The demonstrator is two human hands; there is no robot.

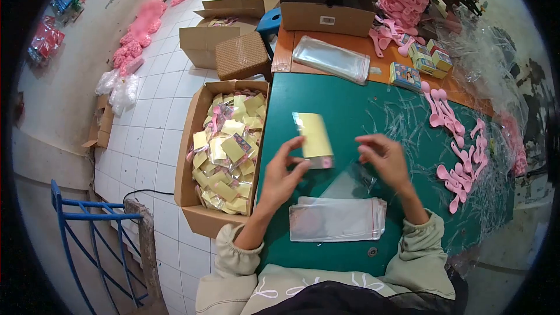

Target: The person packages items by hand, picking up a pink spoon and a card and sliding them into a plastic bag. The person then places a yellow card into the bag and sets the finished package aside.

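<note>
The left hand (pixel 281 178), thumb and forefinger parted, is at the yellow packet (pixel 317 135) over the green desk (pixel 361 99); the right hand (pixel 387 161) curls near a clear bag (pixel 343 188) (whether either grips, one cannot tell)
</note>
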